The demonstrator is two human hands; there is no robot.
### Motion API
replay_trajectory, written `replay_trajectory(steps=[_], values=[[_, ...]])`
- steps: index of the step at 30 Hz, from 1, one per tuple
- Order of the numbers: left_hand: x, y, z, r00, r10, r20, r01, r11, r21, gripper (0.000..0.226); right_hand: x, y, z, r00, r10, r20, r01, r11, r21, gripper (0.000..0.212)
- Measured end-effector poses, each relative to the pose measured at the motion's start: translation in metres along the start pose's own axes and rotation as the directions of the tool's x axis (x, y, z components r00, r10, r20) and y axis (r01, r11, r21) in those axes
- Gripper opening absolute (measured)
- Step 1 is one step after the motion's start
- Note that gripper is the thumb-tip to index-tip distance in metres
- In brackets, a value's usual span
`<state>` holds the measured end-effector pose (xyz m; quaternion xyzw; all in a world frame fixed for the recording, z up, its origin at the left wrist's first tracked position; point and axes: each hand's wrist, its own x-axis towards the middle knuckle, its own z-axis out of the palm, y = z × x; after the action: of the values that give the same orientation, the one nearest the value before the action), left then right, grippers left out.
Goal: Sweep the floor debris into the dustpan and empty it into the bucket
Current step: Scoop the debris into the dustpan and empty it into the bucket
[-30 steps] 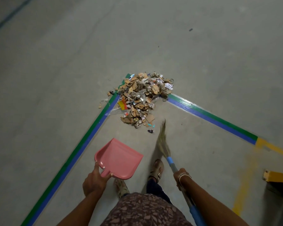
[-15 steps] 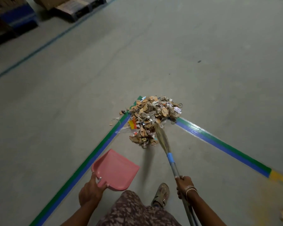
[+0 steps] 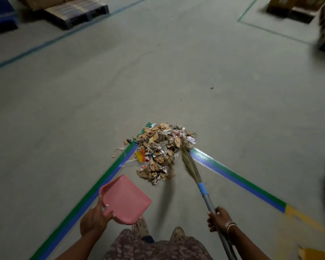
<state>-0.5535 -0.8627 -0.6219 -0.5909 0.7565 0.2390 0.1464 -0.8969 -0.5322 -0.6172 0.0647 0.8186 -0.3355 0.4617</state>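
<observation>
A pile of debris (image 3: 159, 151), mostly brown cardboard scraps with bits of paper and plastic, lies on the grey floor at the corner of green and blue tape lines. My left hand (image 3: 94, 220) grips the handle of a pink dustpan (image 3: 125, 199), held just above the floor, near and left of the pile. My right hand (image 3: 219, 218) grips the grey shaft of a broom (image 3: 190, 166) with a blue collar. Its straw bristles touch the right near edge of the pile. No bucket is in view.
Green and blue floor tape (image 3: 105, 177) runs from the pile toward me on both sides, turning yellow at the right (image 3: 296, 214). Pallets with boxes (image 3: 73, 10) stand far left, more boxes (image 3: 296, 8) far right. My feet (image 3: 142, 227) stand behind the dustpan.
The broom head has swung from the pile's near middle to its right edge. The view has tilted up, showing more of the far floor. The dustpan has stayed by the pile.
</observation>
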Motion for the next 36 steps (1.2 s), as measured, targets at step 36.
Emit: replay_trajectory(steps=[36], values=[[0.436, -0.004, 0.352, 0.989, 0.095, 0.109, -0.126, 0.937, 0.326, 0.104, 0.37, 0.25, 0.152, 0.988, -0.157, -0.005, 0.14, 0.894, -0.425, 0.026]])
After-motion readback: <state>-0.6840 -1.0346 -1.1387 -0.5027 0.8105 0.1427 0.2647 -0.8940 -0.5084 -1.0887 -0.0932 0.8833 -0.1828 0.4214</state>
